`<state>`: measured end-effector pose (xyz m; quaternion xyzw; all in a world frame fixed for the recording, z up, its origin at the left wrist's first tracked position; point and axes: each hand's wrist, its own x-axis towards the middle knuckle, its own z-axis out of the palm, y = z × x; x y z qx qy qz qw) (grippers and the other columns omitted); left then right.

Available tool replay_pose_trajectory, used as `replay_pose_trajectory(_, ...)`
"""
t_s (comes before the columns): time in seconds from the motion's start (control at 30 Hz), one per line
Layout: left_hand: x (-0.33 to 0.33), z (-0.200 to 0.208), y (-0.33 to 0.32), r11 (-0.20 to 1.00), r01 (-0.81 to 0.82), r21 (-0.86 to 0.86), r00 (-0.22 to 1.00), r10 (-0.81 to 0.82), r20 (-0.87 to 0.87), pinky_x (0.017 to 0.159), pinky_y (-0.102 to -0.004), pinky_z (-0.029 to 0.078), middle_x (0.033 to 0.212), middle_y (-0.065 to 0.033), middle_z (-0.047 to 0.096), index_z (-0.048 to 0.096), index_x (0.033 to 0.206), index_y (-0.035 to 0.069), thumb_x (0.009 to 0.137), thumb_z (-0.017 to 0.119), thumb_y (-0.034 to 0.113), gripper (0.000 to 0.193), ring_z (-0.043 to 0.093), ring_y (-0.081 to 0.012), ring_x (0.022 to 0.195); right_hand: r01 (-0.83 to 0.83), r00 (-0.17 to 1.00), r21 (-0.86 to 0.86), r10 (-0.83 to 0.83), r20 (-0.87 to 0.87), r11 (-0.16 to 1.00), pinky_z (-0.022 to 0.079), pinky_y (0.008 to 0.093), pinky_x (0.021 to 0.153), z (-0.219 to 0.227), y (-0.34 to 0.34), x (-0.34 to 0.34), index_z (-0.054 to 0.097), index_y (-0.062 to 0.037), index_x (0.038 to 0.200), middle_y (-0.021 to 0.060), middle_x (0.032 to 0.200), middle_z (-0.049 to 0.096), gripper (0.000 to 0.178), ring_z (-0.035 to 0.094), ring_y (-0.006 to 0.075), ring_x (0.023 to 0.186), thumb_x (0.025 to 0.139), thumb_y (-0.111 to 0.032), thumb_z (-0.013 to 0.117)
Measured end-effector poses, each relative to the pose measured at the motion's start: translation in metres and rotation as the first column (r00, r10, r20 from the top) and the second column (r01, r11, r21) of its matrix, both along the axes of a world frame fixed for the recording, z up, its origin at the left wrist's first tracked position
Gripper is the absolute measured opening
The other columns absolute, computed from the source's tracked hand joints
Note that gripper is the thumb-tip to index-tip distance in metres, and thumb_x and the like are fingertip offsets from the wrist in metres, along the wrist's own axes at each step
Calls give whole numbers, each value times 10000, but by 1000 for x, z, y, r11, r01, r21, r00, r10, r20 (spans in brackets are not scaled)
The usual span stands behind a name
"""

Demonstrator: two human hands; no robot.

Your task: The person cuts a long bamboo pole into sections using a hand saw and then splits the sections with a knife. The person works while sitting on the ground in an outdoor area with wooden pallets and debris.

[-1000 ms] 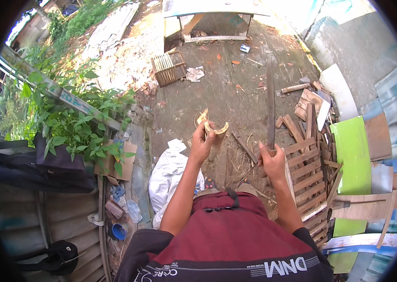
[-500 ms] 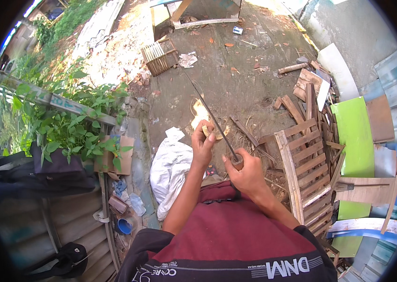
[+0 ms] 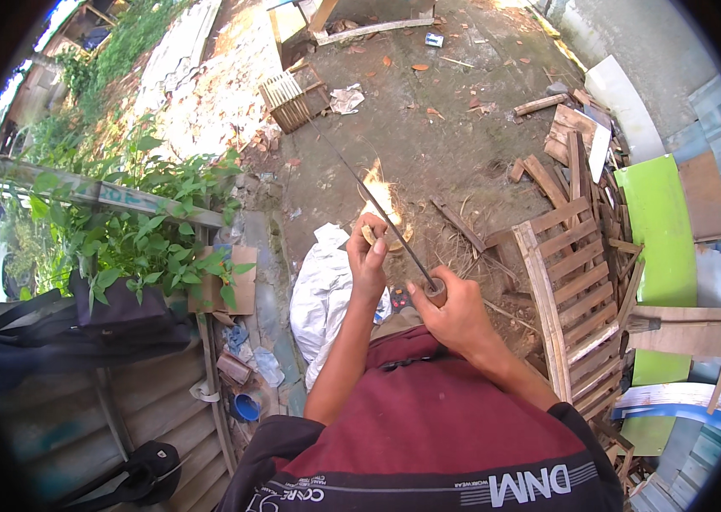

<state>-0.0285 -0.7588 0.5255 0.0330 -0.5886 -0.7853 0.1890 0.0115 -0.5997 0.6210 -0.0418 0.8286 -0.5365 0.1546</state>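
In front of my body, my right hand (image 3: 454, 309) is closed round the wooden handle (image 3: 436, 293) of a long, thin, dark rod (image 3: 395, 232). The rod slants away to the far left, its thin tip near a small slatted wooden crate. My left hand (image 3: 366, 260) pinches a small tan piece, apparently wood (image 3: 369, 234), between thumb and fingers, close beside the rod. Whether the piece touches the rod I cannot tell. Just beyond the hands is a bright yellow-white patch (image 3: 380, 194) at ground level; flames or pale fibres, I cannot tell which.
A white cloth or sack (image 3: 319, 299) lies left of my left arm. Right of me lean a slatted wooden frame (image 3: 569, 282), scrap wood (image 3: 548, 183) and a green panel (image 3: 659, 230). Leafy plants (image 3: 147, 230) grow at left, above a blue cup (image 3: 246, 408). The slatted crate (image 3: 292, 101) lies ahead.
The whole view has shifted slightly. The rod's tip points farther left, and the tan piece in my left hand has turned more upright. Both hands keep their hold.
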Motion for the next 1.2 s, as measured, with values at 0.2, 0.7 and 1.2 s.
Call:
replay_pose_trajectory(0.2,1,2,2,1000,23,-11,1000,-23,-1,691,-246,289,860,28,398,487,876,85,838,668,497,451,362,-88,777,2,999,19,-1,-32,1000,481,404,522,-4,4,0,645,72,940,204,574,620,328,681,339,549,887,-241,730)
replay_pose_trajectory(0.7,-5,-15,1,988,78,134,996,-73,-43,709,-251,324,894,20,429,515,931,64,906,491,747,683,408,-95,811,-22,999,57,23,-30,998,467,412,505,2,5,-5,645,90,941,218,538,589,347,675,330,525,894,-246,722)
replay_pose_trajectory(1.2,3,-8,-1,997,82,6,996,-82,-43,738,-248,362,921,21,430,508,963,71,855,739,531,526,427,-85,849,15,998,47,-12,-61,999,493,395,529,-2,0,4,651,91,973,221,561,618,373,699,309,556,895,-267,723)
